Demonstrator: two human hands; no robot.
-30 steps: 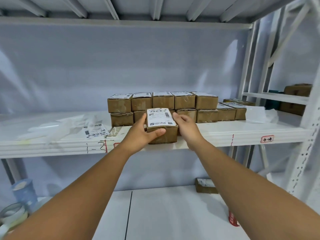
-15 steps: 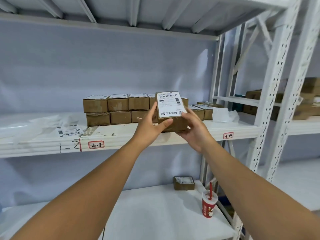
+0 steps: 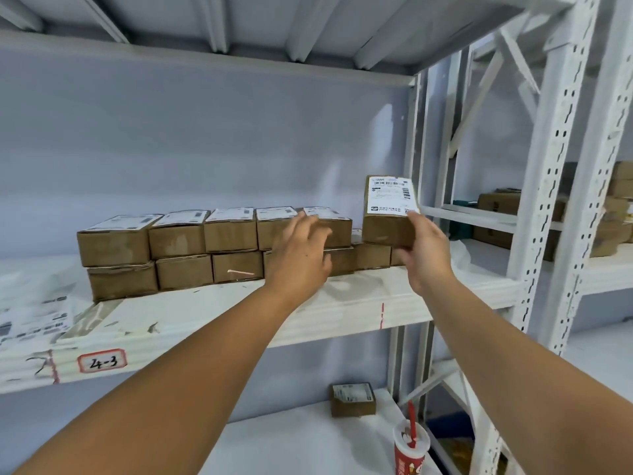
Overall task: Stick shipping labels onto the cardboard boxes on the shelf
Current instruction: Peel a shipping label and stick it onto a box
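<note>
Head camera view: the right hand [image 3: 424,250] grips a small cardboard box [image 3: 383,229] by its lower right corner, fingers curled under it and thumb on its top edge. It is raised above the shelf [image 3: 342,313], tilted so the top faces the camera. A white shipping label [image 3: 390,195] with barcodes covers that top face.

The left hand [image 3: 301,255] holds nothing. Its fingers are spread and loosely bent, and it hangs in front of the right end of the stacked boxes [image 3: 178,241]. Whether the fingertips touch a box cannot be told.

Those brown boxes stand on the shelf in two layers, side by side, and each box in the upper layer carries a white label on top. More boxes of the lower layer run on to the right, below the raised one.

On the front edge of the shelf is a red-framed tag [image 3: 102,361] reading "4-3". At the far left of the shelf lie loose label sheets [image 3: 34,320], blurred.

Below, on the lower shelf [image 3: 291,440], one labelled small box [image 3: 352,402] sits near the back, and a red paper cup [image 3: 409,454] with a red straw stands near the front right. White perforated posts [image 3: 555,166] rise at the right, and beyond them a neighbouring rack holds other brown cartons [image 3: 496,204].
</note>
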